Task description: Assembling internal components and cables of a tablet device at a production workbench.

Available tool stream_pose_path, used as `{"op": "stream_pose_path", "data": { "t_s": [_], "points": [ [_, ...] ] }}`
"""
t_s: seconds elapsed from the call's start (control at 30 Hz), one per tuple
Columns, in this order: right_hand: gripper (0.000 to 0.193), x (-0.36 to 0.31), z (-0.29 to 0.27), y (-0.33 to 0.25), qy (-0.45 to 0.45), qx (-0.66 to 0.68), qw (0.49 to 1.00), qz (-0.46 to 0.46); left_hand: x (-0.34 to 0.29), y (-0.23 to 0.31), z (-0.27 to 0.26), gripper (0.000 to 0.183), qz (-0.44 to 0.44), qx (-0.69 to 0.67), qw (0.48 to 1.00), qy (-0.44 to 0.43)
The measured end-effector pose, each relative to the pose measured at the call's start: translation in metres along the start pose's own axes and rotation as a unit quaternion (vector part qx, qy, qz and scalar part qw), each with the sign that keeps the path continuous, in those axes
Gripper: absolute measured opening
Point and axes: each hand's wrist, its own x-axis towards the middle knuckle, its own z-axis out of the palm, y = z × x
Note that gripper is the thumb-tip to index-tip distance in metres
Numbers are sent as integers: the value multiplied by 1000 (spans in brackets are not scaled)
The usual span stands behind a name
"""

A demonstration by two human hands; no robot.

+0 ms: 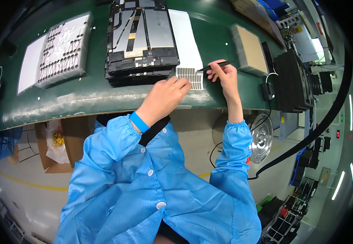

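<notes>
My right hand (225,77) grips black tweezers (219,66), their tip over the upper right of a white sheet of small grey stickers (196,77). The stickers sit in rows. My left hand (164,97) has its fingers bent together at the lower left edge of that sheet; its thumb is hidden. Just left of the sheet lies a stack of flat electronic panels (152,32), with silver backs, black edges and ribbon cables. A long white backing strip (183,32) runs beside the stack, away from me.
On the left stands a clear tray (85,44) of small round black parts with wires, next to a white sheet (31,65). To the right are a tan-topped block (249,51) and a small black box with a cable (268,91). A round metal stool (261,138) stands below the green bench (213,36).
</notes>
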Motion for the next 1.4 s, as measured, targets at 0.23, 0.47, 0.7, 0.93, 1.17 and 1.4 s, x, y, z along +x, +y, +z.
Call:
{"op": "stream_pose_path", "data": {
  "t_s": [0.23, 0.47, 0.7, 0.93, 1.17, 1.4],
  "points": [
    [25, 25, 4, -12, 37, 149, 988, -5, -14, 6, -35, 38, 32, -72, 997, 23],
    [37, 128, 68, -99, -34, 122, 991, -46, 19, -107, -170, 28, -53, -127, 979, 154],
    [41, 219, 155, -103, -112, 44, 991, -65, 42, -231, -148, 50, -62, -57, 995, 50],
    [40, 219, 163, -101, -101, 0, 992, -79, 44, -219, -138, 35, -74, -36, 993, 81],
    [40, 217, 167, -103, -94, 2, 993, -77, 43, -213, -141, 29, -85, -21, 993, 75],
    [39, 216, 169, -98, -96, 0, 990, -99, 44, -210, -138, 23, -43, 43, 996, 70]
  ]
}}
